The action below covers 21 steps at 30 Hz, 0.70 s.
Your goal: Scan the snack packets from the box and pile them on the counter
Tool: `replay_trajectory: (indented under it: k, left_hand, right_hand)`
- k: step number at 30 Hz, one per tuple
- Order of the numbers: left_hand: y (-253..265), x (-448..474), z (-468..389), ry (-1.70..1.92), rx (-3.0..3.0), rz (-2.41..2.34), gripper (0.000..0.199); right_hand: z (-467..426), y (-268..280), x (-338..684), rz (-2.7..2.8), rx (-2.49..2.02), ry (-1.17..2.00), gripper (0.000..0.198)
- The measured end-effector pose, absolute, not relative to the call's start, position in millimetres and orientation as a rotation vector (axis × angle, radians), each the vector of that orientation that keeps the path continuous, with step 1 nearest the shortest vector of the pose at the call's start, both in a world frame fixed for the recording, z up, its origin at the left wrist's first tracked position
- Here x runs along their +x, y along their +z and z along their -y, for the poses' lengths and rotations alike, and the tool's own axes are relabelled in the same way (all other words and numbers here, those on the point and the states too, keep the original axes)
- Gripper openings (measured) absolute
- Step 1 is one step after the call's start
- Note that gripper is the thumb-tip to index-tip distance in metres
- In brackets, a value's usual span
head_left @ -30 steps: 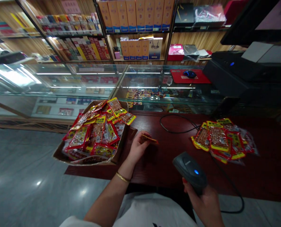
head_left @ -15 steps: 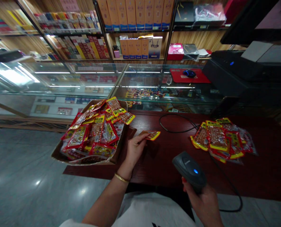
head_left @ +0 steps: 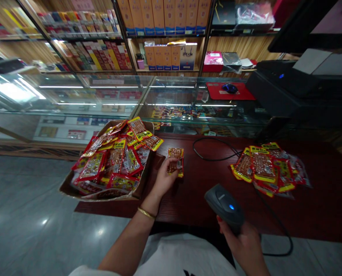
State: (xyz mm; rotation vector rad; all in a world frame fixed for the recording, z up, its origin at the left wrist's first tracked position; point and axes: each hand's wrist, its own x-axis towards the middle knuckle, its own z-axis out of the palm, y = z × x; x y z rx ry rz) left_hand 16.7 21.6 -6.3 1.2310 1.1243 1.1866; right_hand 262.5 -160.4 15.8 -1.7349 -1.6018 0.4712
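Between the thumb and fingers of my left hand (head_left: pixel 165 178) is a snack packet (head_left: pixel 176 154), red and yellow with a clear window, its broad face turned up over the dark red table (head_left: pixel 194 195). My right hand (head_left: pixel 244 239) is wrapped round the handle of a black barcode scanner (head_left: pixel 225 205) with a blue light on top. The scanner's head points toward the packet, some way apart from it. Left of my left hand stands a cardboard box (head_left: pixel 143 188) heaped with similar packets (head_left: pixel 117 157). A loose pile of packets (head_left: pixel 261 165) lies on the table to the right.
A black cable (head_left: pixel 214 159) loops across the table. Behind it is a glass display counter (head_left: pixel 171 94) bearing a red mouse pad (head_left: pixel 245 94) and a mouse (head_left: pixel 230 88). A black machine (head_left: pixel 291 92) and a monitor (head_left: pixel 300 30) stand at the right. Boxed goods (head_left: pixel 165 17) fill the back shelves.
My left hand has turned the packet from a tilted, sideways position to one with its face up and its length pointing away from me. The scanner has shifted slightly left.
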Motion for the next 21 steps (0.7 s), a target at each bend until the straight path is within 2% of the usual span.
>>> replay_trajectory:
  k: [3,4,7,9,16,21]
  left_hand:
    - [-8,18,-25,1.206,1.168,-1.081,0.075]
    - [-7,18,-26,1.205,1.124,-1.086,0.073]
    - [-6,16,-28,1.208,1.050,-1.124,0.043]
    - [-5,15,-28,1.209,1.029,-1.107,0.033]
    - [-6,19,-28,1.262,0.845,-1.034,0.042]
    - [-12,21,-27,1.224,0.818,-1.051,0.040]
  right_hand:
    - [159,20,259,1.599,-1.730,0.489,0.049]
    - [159,20,258,1.596,-1.733,0.493,0.049]
    - [159,18,256,1.593,-1.758,0.534,0.048]
    - [160,15,255,1.588,-1.772,0.575,0.046]
    - [158,12,248,1.579,-1.780,0.648,0.044]
    - [155,12,247,1.570,-1.795,0.631,0.048]
